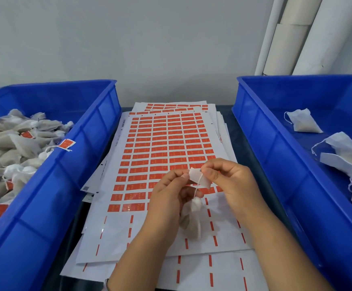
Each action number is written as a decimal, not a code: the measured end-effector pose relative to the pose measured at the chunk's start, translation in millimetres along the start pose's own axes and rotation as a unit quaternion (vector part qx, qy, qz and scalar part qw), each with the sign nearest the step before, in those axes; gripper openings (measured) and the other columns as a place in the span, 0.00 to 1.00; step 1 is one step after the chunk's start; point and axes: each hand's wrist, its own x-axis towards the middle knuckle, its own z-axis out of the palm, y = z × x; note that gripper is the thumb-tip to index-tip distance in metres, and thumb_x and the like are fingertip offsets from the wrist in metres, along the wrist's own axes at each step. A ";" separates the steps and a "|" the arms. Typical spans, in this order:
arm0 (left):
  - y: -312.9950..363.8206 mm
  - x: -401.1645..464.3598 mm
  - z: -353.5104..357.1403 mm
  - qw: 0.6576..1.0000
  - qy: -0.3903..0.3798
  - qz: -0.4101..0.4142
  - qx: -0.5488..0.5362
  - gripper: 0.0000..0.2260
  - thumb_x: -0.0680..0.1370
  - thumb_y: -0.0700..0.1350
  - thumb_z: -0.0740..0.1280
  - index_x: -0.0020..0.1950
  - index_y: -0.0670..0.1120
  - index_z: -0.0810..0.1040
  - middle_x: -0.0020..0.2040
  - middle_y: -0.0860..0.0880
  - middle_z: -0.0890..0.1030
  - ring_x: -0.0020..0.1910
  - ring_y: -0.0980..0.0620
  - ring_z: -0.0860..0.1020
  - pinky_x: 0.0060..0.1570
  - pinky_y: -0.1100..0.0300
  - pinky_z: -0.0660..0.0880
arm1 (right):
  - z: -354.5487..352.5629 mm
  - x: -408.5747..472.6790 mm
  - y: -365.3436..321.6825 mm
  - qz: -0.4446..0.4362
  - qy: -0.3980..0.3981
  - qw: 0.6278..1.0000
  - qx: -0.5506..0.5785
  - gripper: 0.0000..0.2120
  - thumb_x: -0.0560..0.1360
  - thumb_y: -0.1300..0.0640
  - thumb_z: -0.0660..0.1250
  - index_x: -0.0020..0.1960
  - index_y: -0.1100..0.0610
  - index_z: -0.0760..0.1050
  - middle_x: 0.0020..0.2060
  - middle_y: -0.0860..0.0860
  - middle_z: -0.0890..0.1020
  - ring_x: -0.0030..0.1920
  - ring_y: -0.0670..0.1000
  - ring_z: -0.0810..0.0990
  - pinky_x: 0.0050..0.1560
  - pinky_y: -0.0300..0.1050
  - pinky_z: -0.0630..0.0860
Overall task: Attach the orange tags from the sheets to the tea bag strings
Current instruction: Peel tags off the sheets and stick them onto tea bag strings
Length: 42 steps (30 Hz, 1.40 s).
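A stack of white sheets [166,143] printed with rows of orange tags lies between two blue bins; the near rows of the top sheet are bare. Above its near part, my left hand [166,198] and my right hand [229,179] together pinch one peeled tag [199,177], its pale back side toward me. A white string [197,189] crosses the tag and runs down to a tea bag [192,219] hanging below my left fingers.
The blue bin [51,185] on the left holds several tea bags, some with orange tags on them. The blue bin [286,164] on the right holds a few untagged bags. White rolls [292,34] lean against the wall at the back right.
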 end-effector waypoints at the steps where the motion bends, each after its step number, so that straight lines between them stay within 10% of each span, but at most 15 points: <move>1: 0.0 -0.1 -0.4 1.000 -0.003 0.001 0.000 0.14 0.80 0.44 0.61 0.39 0.53 0.83 0.41 0.46 0.84 0.32 0.53 0.80 0.36 0.60 0.76 | -0.2 -0.2 0.7 0.005 0.005 1.000 -0.003 0.02 0.72 0.53 0.69 0.42 0.48 0.80 0.41 0.36 0.83 0.46 0.36 0.80 0.38 0.24 0.74; 42: -4.3 3.4 -6.7 0.998 -0.024 0.025 0.059 0.09 0.62 0.52 0.70 0.39 0.53 0.85 0.34 0.51 0.82 0.30 0.57 0.77 0.34 0.66 0.73 | -4.3 2.3 1.4 0.060 -0.024 0.996 0.062 0.22 0.63 0.37 0.65 0.45 0.52 0.82 0.45 0.50 0.85 0.49 0.52 0.84 0.57 0.52 0.78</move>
